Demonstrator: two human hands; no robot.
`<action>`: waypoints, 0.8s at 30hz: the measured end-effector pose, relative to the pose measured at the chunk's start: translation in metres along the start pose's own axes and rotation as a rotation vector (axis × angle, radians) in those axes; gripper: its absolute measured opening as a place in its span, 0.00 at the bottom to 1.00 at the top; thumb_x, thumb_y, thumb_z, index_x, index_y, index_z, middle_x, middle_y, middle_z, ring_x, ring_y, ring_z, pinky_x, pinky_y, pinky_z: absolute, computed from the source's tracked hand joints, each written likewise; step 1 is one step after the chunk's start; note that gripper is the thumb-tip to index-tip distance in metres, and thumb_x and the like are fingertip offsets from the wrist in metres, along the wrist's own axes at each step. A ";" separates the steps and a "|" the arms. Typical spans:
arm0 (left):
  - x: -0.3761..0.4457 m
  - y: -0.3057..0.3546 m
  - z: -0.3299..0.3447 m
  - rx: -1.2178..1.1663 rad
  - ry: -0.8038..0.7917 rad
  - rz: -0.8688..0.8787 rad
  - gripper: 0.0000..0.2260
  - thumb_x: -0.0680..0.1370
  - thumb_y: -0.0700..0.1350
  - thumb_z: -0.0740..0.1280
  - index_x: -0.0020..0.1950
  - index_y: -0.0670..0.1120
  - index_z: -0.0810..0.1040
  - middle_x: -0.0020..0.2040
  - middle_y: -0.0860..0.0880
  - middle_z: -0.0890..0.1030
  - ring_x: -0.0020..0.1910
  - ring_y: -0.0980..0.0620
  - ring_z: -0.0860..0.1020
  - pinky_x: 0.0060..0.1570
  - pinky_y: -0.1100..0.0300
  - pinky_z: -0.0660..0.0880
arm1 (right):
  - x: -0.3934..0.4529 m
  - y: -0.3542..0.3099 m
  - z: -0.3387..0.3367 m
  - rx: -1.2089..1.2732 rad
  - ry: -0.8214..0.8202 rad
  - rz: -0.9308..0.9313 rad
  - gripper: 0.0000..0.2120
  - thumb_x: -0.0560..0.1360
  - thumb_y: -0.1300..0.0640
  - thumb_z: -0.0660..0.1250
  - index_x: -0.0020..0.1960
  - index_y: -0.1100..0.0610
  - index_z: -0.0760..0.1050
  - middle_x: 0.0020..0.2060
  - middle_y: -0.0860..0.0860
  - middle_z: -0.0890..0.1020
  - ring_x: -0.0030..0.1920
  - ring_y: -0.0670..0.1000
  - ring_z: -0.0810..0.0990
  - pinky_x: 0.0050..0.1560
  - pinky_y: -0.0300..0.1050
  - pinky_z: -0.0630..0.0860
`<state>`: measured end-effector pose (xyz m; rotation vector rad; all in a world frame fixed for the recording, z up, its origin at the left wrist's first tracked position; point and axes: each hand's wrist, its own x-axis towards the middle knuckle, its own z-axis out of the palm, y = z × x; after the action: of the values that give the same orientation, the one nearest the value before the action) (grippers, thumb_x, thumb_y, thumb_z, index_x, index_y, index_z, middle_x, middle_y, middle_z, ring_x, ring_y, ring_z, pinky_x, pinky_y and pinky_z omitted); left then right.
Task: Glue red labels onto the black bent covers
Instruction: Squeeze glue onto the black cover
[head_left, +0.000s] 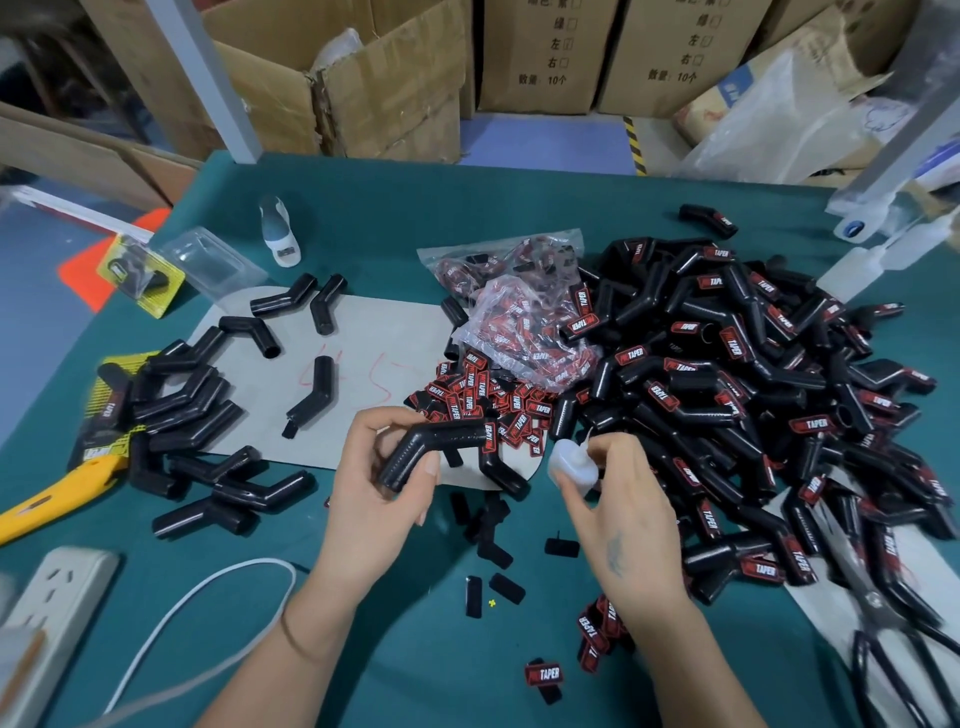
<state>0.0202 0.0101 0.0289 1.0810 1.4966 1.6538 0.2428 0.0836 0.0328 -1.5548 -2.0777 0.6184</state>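
A black bent cover (434, 449) is gripped in the left hand (382, 480), fingers and thumb curled round its lower leg, just above the green surface (415, 639). A small white glue bottle (571, 465) is pinched in the right hand (621, 512). Loose red labels (485, 400) are heaped just beyond the hands, beside a large pile of labelled covers (753, 395) on the right. Unlabelled covers (192, 415) are gathered on the left.
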 end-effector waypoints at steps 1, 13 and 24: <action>0.001 -0.001 0.000 -0.009 -0.004 -0.005 0.11 0.78 0.48 0.70 0.58 0.57 0.75 0.36 0.45 0.78 0.25 0.51 0.70 0.29 0.61 0.73 | -0.001 0.001 -0.001 -0.016 -0.007 -0.017 0.12 0.79 0.43 0.67 0.54 0.43 0.64 0.48 0.40 0.73 0.44 0.45 0.76 0.37 0.48 0.77; 0.006 0.002 0.007 -0.096 0.029 -0.062 0.09 0.78 0.50 0.71 0.57 0.54 0.79 0.47 0.49 0.83 0.35 0.49 0.80 0.39 0.62 0.79 | -0.031 -0.030 0.000 -0.246 -0.296 -0.528 0.07 0.81 0.45 0.69 0.55 0.46 0.77 0.49 0.42 0.77 0.50 0.45 0.80 0.40 0.41 0.76; 0.007 0.002 0.009 -0.216 -0.072 -0.110 0.09 0.81 0.48 0.68 0.61 0.50 0.77 0.60 0.40 0.85 0.57 0.42 0.85 0.46 0.52 0.84 | -0.023 -0.022 0.011 0.036 -0.470 -0.198 0.08 0.83 0.54 0.67 0.60 0.43 0.79 0.51 0.38 0.79 0.54 0.42 0.79 0.53 0.38 0.76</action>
<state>0.0253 0.0196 0.0322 0.9154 1.2757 1.6394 0.2250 0.0550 0.0350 -1.2465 -2.5028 1.0166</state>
